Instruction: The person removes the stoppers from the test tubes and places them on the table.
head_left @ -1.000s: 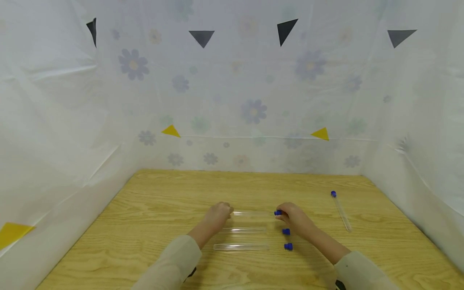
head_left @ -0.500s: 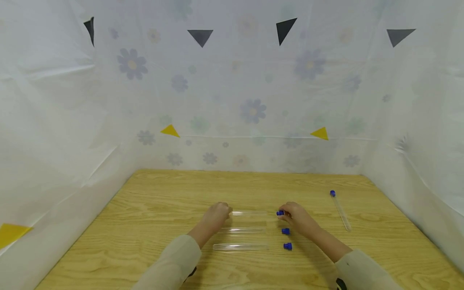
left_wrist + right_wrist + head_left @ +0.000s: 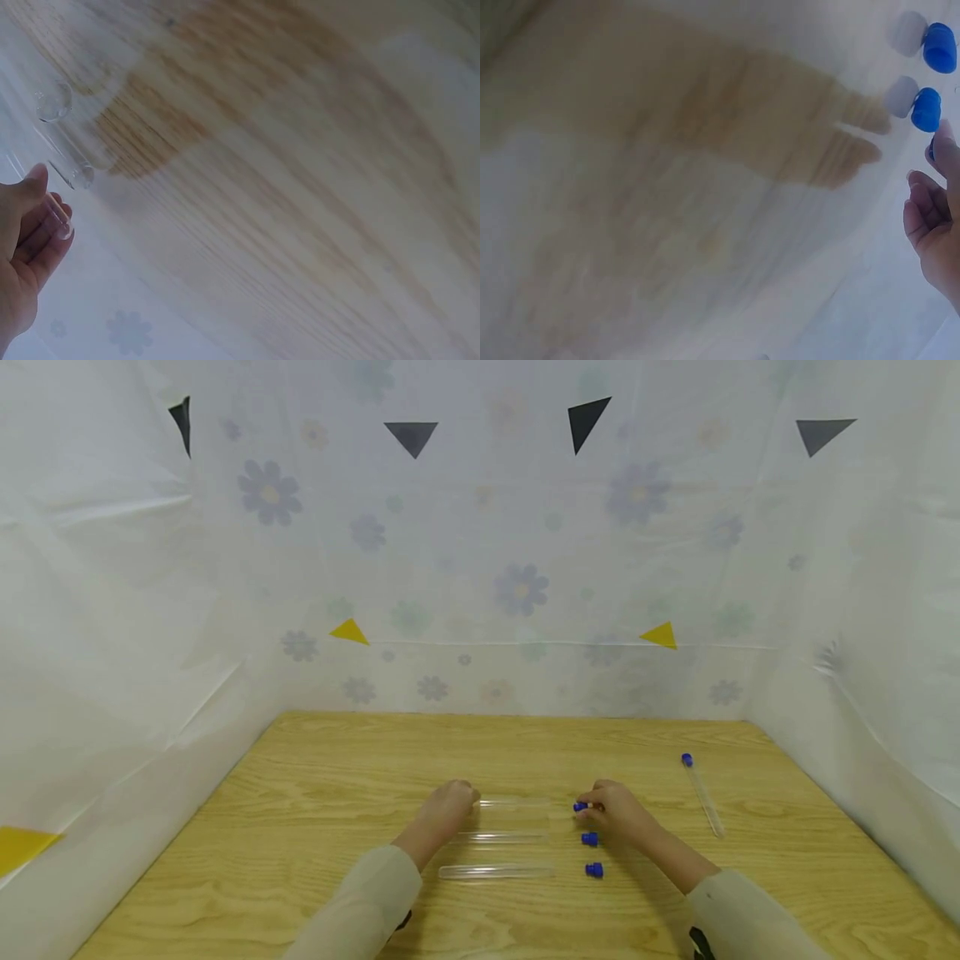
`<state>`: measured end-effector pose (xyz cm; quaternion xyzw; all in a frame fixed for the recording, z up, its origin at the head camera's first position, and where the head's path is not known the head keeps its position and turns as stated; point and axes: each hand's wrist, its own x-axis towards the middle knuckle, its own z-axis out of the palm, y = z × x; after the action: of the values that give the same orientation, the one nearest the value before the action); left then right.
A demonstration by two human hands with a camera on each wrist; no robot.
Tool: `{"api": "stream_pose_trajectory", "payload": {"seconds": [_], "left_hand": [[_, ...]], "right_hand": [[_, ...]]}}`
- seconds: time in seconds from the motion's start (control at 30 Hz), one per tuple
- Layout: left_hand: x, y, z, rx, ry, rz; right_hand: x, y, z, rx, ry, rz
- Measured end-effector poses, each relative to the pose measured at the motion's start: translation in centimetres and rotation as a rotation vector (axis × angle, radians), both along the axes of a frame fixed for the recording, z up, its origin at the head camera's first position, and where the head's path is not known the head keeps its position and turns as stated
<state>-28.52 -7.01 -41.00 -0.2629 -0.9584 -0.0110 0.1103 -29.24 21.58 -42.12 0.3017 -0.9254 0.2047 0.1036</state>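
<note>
In the head view my left hand (image 3: 448, 810) pinches the closed end of the farthest clear test tube (image 3: 516, 802), which lies crosswise. The left wrist view shows that tube's rounded end (image 3: 64, 226) between thumb and curled fingers. My right hand (image 3: 621, 814) pinches a small blue cap (image 3: 581, 807) between thumb and finger, a short gap to the right of the tube's mouth. Two more test tubes, a middle one (image 3: 506, 837) and a near one (image 3: 495, 872), lie parallel. Beyond their right ends lie a second blue cap (image 3: 589, 839) and a third blue cap (image 3: 594, 870).
A test tube with a blue cap on it (image 3: 703, 797) lies aslant at the right of the wood-grain table (image 3: 337, 760). White flowered sheeting (image 3: 480, 543) encloses the table at the back and both sides.
My right hand has drawn the blue cap slightly to the right and towards me, away from the tube's mouth. My left hand stays almost where it was, on the same test tube.
</note>
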Motion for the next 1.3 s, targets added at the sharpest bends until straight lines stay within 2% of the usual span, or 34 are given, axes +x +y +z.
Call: {"api": "stream_pose_trajectory", "payload": {"seconds": [0.2,0.37,0.6,0.73,0.9,1.07,1.3], "left_hand": [[-0.1,0.2,-0.1,0.008,-0.046,0.022],[-0.3,0.2,-0.5,0.002,-0.049,0.017],[-0.8,0.2,-1.0,0.087,-0.086,0.009],[-0.9,0.2,-1.1,0.103,-0.107,0.007],[-0.8,0.2,-0.9,0.094,-0.128,0.009],[-0.8,0.3,-0.8,0.069,-0.122,0.002],[-0.9,0.3,-0.9,0.064,-0.117,-0.006]], "right_hand": [[-0.3,0.3,-0.3,0.004,-0.055,-0.006],[-0.6,0.4,-0.7,0.027,-0.05,-0.004],[-0.9,0.6,-1.0,0.028,-0.033,0.008],[-1.0,0.7,-1.1,0.046,-0.033,-0.001],[-0.8,0.6,-1.0,0.056,-0.021,-0.002],[-0.6,0.5,-0.8,0.076,0.015,0.01],[-0.6,0.4,-0.8,0.077,0.017,0.016]]}}
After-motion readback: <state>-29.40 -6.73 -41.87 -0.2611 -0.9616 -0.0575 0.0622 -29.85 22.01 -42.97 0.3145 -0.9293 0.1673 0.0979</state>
